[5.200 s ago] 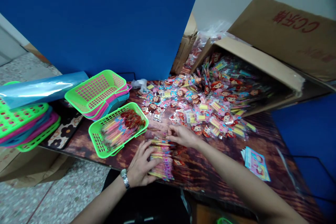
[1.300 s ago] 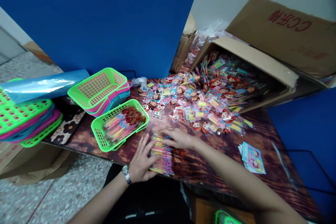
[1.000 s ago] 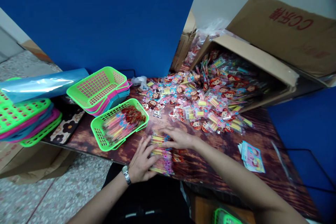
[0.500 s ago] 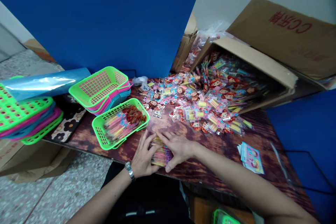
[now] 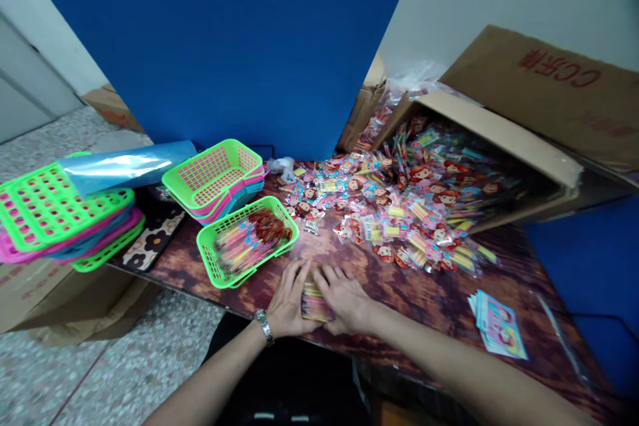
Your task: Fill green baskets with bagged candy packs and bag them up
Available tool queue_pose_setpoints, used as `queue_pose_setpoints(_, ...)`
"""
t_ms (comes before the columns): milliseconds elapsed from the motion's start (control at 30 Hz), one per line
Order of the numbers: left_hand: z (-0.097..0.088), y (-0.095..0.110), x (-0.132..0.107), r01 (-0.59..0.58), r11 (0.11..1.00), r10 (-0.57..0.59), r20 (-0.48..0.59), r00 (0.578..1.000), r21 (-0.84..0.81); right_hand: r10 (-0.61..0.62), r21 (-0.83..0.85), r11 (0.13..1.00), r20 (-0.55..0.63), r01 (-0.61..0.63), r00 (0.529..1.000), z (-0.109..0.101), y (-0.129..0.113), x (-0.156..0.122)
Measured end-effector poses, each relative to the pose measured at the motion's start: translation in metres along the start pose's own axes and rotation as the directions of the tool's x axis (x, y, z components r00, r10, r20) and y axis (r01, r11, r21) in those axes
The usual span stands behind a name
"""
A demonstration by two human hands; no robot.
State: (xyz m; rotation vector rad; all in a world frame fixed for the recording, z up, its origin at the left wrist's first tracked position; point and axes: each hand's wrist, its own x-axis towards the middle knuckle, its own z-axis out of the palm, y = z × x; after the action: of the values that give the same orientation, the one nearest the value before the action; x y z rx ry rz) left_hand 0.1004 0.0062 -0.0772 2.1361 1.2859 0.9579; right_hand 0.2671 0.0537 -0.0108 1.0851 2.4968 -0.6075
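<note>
A small bundle of packets (image 5: 313,299), pink and yellow, lies near the front edge of the dark wooden table (image 5: 429,293). My left hand (image 5: 289,299), with a wristwatch, presses against its left side. My right hand (image 5: 344,298) presses against its right side. Both hands curl round the bundle and squeeze it together. Just to the left stands a green basket (image 5: 214,266) holding several of the same packets. Behind lies a wide heap of cartoon-face packets (image 5: 399,213) spilling from a tipped cardboard box (image 5: 499,133).
A stack of green, pink and blue baskets (image 5: 214,176) stands behind the filled one. Further left lie stacked lids or trays (image 5: 60,213) and a blue plastic roll (image 5: 130,163). Printed cards (image 5: 499,323) lie at the right. A blue panel (image 5: 224,46) rises behind.
My hands have come together from a spread row of packets, gathering them into one tight bundle near the table's front edge. The view has shifted a little to the left.
</note>
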Motion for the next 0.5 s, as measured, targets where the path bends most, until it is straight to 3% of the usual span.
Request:
queue_pose_setpoints(200, -0.016, 0.0, 0.006, -0.03, 1.0, 0.03, 0.115, 0.993, 0.004, 0.012, -0.034, 0.999, -0.044, -0.013, 0.999, -0.003, 0.003, 0.004)
queue_pose_setpoints(267, -0.023, 0.009, -0.002, -0.009, 1.0, 0.009, 0.06, 0.998, -0.012, 0.012, -0.041, 0.999, -0.054, -0.014, 0.998, -0.003, 0.004, 0.005)
queue_pose_setpoints(333, -0.024, 0.022, -0.017, 0.118, 0.989, -0.126, -0.086, 0.988, -0.093, 0.007, -0.044, 0.999, -0.058, -0.009, 0.998, -0.004, 0.005, 0.005)
queue_pose_setpoints(400, -0.017, 0.035, -0.036, 0.32, 0.894, -0.388, -0.185, 0.903, -0.312, 0.013, -0.035, 0.999, -0.057, -0.015, 0.998, -0.004, 0.006, 0.006)
queue_pose_setpoints(433, -0.011, 0.04, -0.045, 0.405, 0.794, -0.506, -0.124, 0.854, -0.453, 0.019, -0.027, 0.999, -0.055, -0.021, 0.998, -0.004, 0.006, 0.006)
queue_pose_setpoints(500, 0.0, 0.046, -0.059, 0.519, 0.581, -0.626, 0.063, 0.777, -0.626, 0.023, -0.015, 1.0, -0.057, -0.023, 0.998, -0.005, 0.006, 0.007)
